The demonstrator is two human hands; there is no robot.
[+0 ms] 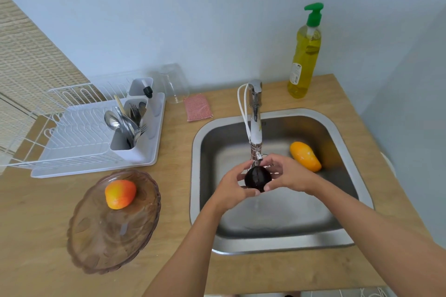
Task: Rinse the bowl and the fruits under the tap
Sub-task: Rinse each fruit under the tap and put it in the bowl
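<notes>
Dark fruit [257,177], round and glossy, is held right under the spout of the tap [254,113], over the middle of the sink [277,246]. The person has it from both sides. The left grip [233,190] curls round its near left side with the thumb along the bottom, and the right grip [287,173] pinches it from the right, fingers arched over the top. Both are clamped on it. A faint streak shows below; I cannot tell if it is water.

Behind the right grip a mango [305,155] lies on the sink floor toward the far right corner, near that grip but apart from it. Left of the sink, on the counter [36,224], stands the brown see-through bowl [96,248], with an orange-red fruit [120,193] lying in its far part. Beyond the bowl a white rack [79,132] holds cutlery [128,120]. A pink sponge [198,107] lies by the sink's far left corner, with a clear glass [173,83] just behind it. A soap bottle [305,53] with a green pump stands far right, by the wall.
</notes>
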